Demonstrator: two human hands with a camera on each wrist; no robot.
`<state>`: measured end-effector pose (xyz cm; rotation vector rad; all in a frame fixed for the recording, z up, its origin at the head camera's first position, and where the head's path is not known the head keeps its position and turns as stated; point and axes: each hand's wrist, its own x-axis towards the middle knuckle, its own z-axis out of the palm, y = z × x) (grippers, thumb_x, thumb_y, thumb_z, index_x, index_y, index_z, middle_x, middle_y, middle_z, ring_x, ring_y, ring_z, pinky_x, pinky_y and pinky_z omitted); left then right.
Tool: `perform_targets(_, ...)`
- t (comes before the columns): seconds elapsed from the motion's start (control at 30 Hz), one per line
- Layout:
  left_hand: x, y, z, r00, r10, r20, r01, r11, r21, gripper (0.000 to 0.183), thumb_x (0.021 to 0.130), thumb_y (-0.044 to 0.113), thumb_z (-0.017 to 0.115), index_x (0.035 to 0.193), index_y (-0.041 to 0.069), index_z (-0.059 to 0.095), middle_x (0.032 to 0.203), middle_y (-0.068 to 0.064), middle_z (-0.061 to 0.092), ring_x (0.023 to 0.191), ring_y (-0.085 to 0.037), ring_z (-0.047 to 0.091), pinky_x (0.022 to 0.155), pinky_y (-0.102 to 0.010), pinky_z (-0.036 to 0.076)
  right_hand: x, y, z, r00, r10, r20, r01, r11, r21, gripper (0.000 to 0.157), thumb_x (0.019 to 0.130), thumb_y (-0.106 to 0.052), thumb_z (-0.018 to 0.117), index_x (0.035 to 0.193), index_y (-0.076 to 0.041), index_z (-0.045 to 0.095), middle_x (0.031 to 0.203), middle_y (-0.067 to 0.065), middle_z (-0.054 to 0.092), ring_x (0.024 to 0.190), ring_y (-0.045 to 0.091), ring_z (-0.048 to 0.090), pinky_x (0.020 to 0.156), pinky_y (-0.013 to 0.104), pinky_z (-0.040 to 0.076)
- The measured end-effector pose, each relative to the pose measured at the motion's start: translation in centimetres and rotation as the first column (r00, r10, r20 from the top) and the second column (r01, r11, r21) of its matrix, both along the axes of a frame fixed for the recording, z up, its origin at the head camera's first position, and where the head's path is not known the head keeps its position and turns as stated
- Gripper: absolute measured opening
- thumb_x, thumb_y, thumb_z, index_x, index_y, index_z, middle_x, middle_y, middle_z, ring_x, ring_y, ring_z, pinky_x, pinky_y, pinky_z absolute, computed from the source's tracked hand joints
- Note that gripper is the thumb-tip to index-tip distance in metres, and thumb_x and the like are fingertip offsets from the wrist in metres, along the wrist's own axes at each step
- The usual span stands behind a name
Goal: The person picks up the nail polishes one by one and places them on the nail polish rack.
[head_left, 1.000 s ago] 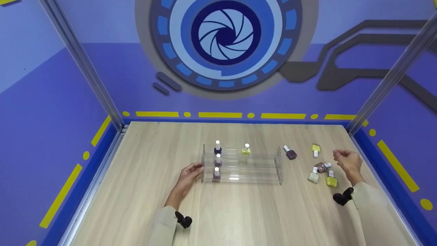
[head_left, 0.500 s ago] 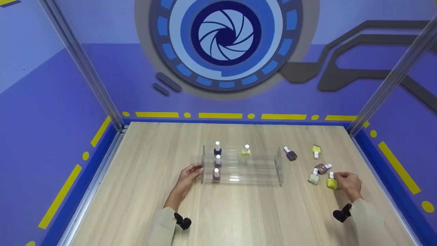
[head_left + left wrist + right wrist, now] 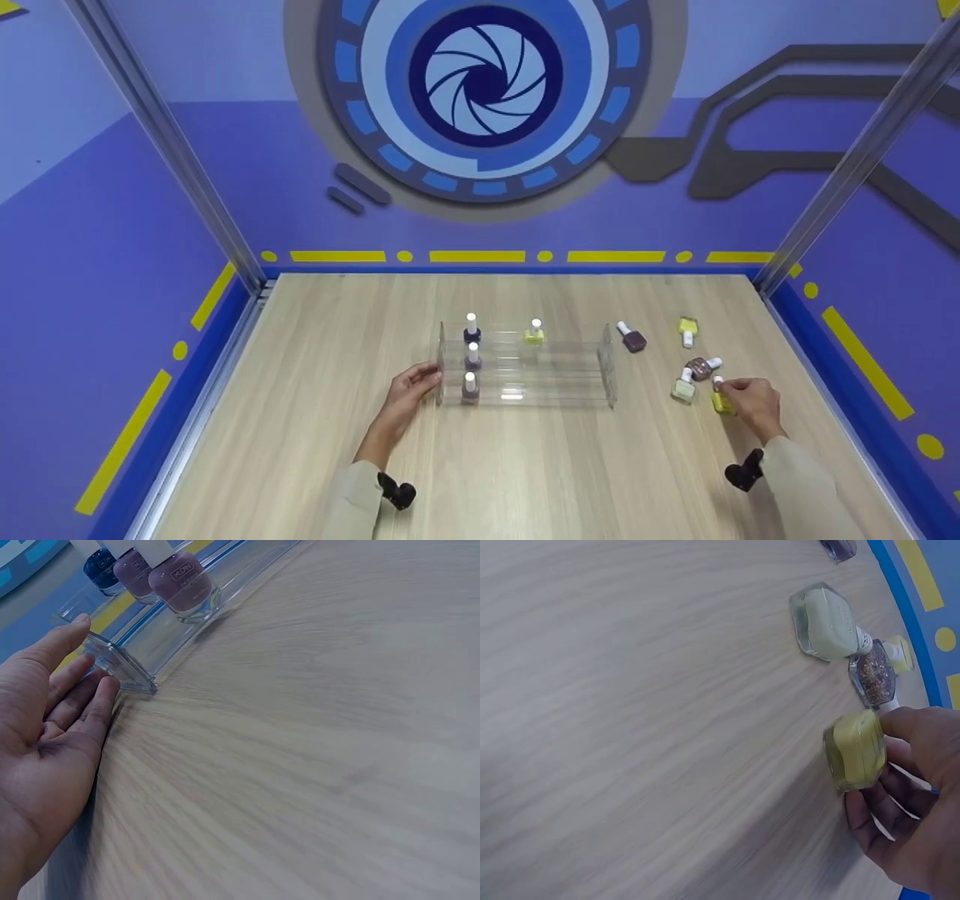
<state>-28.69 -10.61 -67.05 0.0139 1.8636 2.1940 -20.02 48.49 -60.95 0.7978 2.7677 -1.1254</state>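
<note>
My right hand (image 3: 754, 405) pinches a yellow nail polish bottle (image 3: 856, 751) near its white cap. In the right wrist view the bottle's base points away from the palm. My left hand (image 3: 405, 391) touches the left end panel of a clear tiered rack (image 3: 551, 367) with its fingertips. The rack bears a dark blue bottle (image 3: 472, 337) and a yellow bottle (image 3: 534, 337) on the top tier, a mauve bottle (image 3: 472, 360) on the middle one and another mauve bottle (image 3: 182, 581) on the lowest.
Right of the rack lie a dark purple bottle (image 3: 634, 341), a yellow bottle (image 3: 688, 327), a brown glitter bottle (image 3: 700, 368) and a pale green bottle (image 3: 683, 390). The wooden table (image 3: 525, 472) is bordered by blue panels (image 3: 187, 172) and metal posts.
My right hand has come down towards the front of the table and taken hold of the near yellow bottle, which now tilts. The left hand stays at the rack's side.
</note>
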Motion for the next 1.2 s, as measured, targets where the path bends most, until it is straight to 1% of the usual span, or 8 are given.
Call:
perform_targets(0.17, 0.1, 0.0, 0.0, 1.0, -0.005, -0.003, 0.005, 1.0, 0.009, 0.05, 0.098, 0.015, 0.07, 0.138, -0.009, 0.053, 0.14, -0.025, 0.057, 0.114, -0.011, 0.061, 0.106, -0.026, 0.052, 0.0, -0.3, 0.0, 0.999, -0.051, -0.013, 0.051, 0.999, -0.005, 0.046, 0.101, -0.028, 0.058, 0.119, 0.014, 0.064, 0.108, 0.026, 0.068, 0.09, 0.026, 0.059, 0.061, 0.021, 0.046)
perform_targets(0.27, 0.2, -0.2, 0.0, 1.0, -0.014, -0.002, 0.014, 1.0, 0.0, 0.05, 0.098, 0.017, 0.07, 0.139, -0.007, 0.054, 0.14, -0.022, 0.057, 0.115, -0.01, 0.06, 0.106, -0.026, 0.052, 0.0, -0.4, -0.1, 0.994, -0.088, -0.065, 0.087, 0.996, -0.009, 0.045, 0.101, -0.027, 0.058, 0.118, 0.015, 0.064, 0.107, 0.028, 0.068, 0.092, 0.028, 0.061, 0.062, 0.02, 0.045)
perform_targets(0.5, 0.1, -0.5, -0.1, 1.0, -0.02, -0.002, 0.02, 1.0, 0.019, 0.051, 0.099, 0.018, 0.069, 0.14, -0.007, 0.053, 0.142, -0.022, 0.054, 0.117, -0.01, 0.06, 0.109, -0.029, 0.051, -0.2, -0.7, 0.1, 0.986, -0.116, -0.116, 0.111, 0.993, -0.048, 0.046, 0.104, -0.027, 0.052, 0.128, 0.013, 0.055, 0.124, 0.034, 0.061, 0.106, 0.035, 0.061, 0.063, 0.014, 0.042)
perform_targets(0.63, 0.1, -0.4, 0.0, 1.0, -0.015, -0.004, 0.015, 1.0, 0.017, 0.05, 0.099, 0.018, 0.069, 0.139, -0.007, 0.053, 0.14, -0.021, 0.056, 0.117, -0.01, 0.06, 0.107, -0.026, 0.051, -0.1, -0.6, 0.2, 0.982, -0.146, -0.123, 0.135, 0.987, -0.09, 0.047, 0.105, -0.025, 0.053, 0.134, 0.012, 0.052, 0.134, 0.034, 0.058, 0.103, 0.026, 0.062, 0.063, 0.009, 0.042)
perform_targets(0.8, -0.1, -0.2, 0.1, 1.0, -0.017, -0.003, 0.017, 1.0, 0.017, 0.049, 0.098, 0.016, 0.07, 0.138, -0.006, 0.055, 0.139, -0.019, 0.058, 0.116, -0.01, 0.061, 0.106, -0.025, 0.052, 0.3, -0.6, 0.3, 0.973, -0.183, -0.14, 0.162, 0.975, -0.151, 0.046, 0.105, -0.023, 0.054, 0.138, 0.009, 0.051, 0.135, 0.031, 0.058, 0.088, 0.002, 0.054, 0.062, 0.006, 0.043)
perform_targets(0.9, -0.1, -0.1, 0.2, 1.0, -0.014, -0.013, 0.015, 1.0, 0.015, 0.049, 0.098, 0.016, 0.07, 0.138, -0.007, 0.054, 0.139, -0.021, 0.058, 0.115, -0.01, 0.061, 0.107, -0.028, 0.052, 0.3, -0.8, 0.4, 0.968, -0.182, -0.174, 0.15, 0.972, -0.183, 0.046, 0.104, -0.021, 0.057, 0.138, 0.009, 0.051, 0.123, 0.024, 0.064, 0.079, -0.008, 0.049, 0.063, 0.007, 0.047)
perform_targets(1.07, 0.0, -0.2, 0.1, 1.0, -0.011, -0.004, 0.011, 1.0, 0.002, 0.049, 0.097, 0.018, 0.071, 0.138, -0.006, 0.055, 0.139, -0.02, 0.058, 0.115, -0.009, 0.061, 0.108, -0.029, 0.052, 0.4, -1.1, 0.8, 0.962, -0.163, -0.219, 0.121, 0.974, -0.193, 0.045, 0.102, -0.019, 0.062, 0.136, 0.008, 0.054, 0.1, -0.003, 0.07, 0.071, -0.015, 0.05, 0.062, 0.01, 0.051)
perform_targets(1.2, 0.1, -0.2, 0.1, 1.0, -0.019, -0.005, 0.019, 1.0, -0.011, 0.05, 0.098, 0.019, 0.071, 0.139, -0.006, 0.055, 0.14, -0.02, 0.057, 0.116, -0.009, 0.06, 0.107, -0.027, 0.052, 0.5, -1.5, 1.1, 0.956, -0.15, -0.25, 0.107, 0.978, -0.178, 0.042, 0.1, -0.018, 0.065, 0.133, 0.008, 0.056, 0.095, -0.009, 0.069, 0.071, -0.015, 0.05, 0.061, 0.011, 0.051)
